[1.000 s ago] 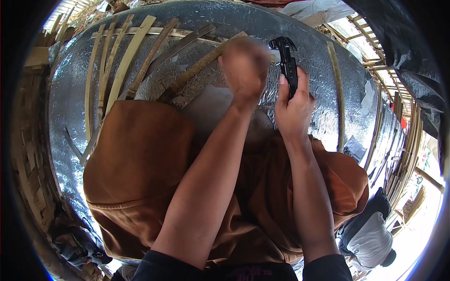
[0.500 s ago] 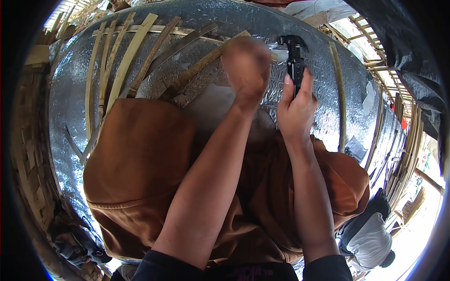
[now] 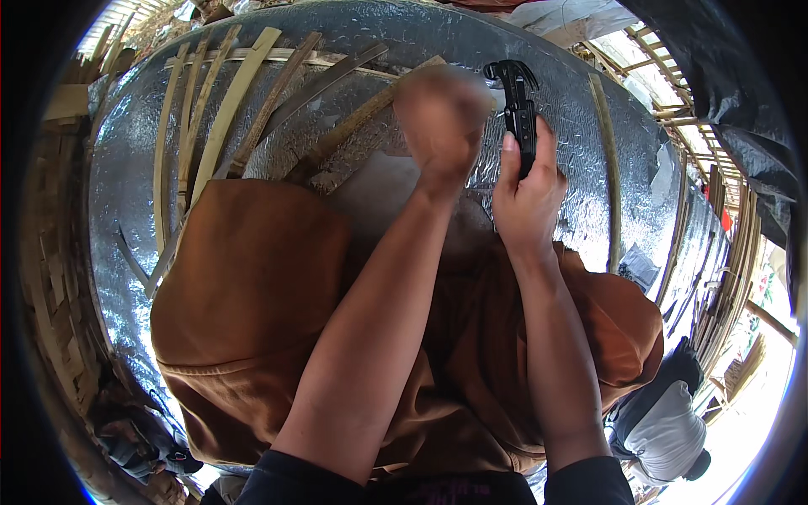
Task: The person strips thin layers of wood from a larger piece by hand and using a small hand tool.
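Where motion blurs the left hand [image 3: 443, 114], grip unreadable, right hand [image 3: 528, 194] clenched around black hammer [image 3: 518, 105], handle hidden.

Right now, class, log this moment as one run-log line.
right hand: grips black metal hammer-like tool, head up | left hand: blurred fist at flat bamboo strip | surface: silver foil sheet | lap: brown cloth
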Demonstrator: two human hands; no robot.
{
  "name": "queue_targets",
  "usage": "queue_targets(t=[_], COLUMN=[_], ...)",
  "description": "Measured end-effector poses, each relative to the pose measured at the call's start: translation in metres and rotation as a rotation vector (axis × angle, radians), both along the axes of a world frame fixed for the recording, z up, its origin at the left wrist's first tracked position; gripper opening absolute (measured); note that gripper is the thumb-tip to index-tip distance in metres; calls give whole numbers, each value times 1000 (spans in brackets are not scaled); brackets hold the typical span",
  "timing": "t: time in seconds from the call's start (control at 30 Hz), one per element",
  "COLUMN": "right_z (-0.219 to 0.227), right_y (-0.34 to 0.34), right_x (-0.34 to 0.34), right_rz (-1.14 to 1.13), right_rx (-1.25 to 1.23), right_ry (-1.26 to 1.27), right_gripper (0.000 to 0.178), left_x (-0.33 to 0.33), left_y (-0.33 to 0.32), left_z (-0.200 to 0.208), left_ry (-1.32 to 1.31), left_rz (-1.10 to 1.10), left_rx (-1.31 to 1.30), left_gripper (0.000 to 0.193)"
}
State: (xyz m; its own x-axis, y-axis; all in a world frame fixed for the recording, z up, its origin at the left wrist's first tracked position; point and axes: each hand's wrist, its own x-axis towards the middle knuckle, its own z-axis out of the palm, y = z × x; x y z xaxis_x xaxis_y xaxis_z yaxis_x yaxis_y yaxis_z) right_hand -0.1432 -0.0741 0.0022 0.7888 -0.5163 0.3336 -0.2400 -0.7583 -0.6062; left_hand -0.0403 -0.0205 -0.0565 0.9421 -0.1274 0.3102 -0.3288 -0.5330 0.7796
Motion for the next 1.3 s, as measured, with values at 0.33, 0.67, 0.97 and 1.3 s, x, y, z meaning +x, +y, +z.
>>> queue_targets(t=[0.33,0.67,0.97,1.3], right_z=[7,8,5,9], right_y=[6,2,1,4], right_x=[1,0,-3,-1], right_rz=[-78,-41,-4,-66], right_rx=[54,4,-29,-66], right_ry=[59,96,132,2], right_gripper=[38,41,43,45], left_x=[0,-2,-2,0], left_y=[0,1,1,-3], left_z=[-3,0,-3,-5], left_ry=[-14,-39,-4,-28], left_rz=[11,14,5,16], left_rx=[17,39,-20,-21], left_gripper=[4,4,4,6])
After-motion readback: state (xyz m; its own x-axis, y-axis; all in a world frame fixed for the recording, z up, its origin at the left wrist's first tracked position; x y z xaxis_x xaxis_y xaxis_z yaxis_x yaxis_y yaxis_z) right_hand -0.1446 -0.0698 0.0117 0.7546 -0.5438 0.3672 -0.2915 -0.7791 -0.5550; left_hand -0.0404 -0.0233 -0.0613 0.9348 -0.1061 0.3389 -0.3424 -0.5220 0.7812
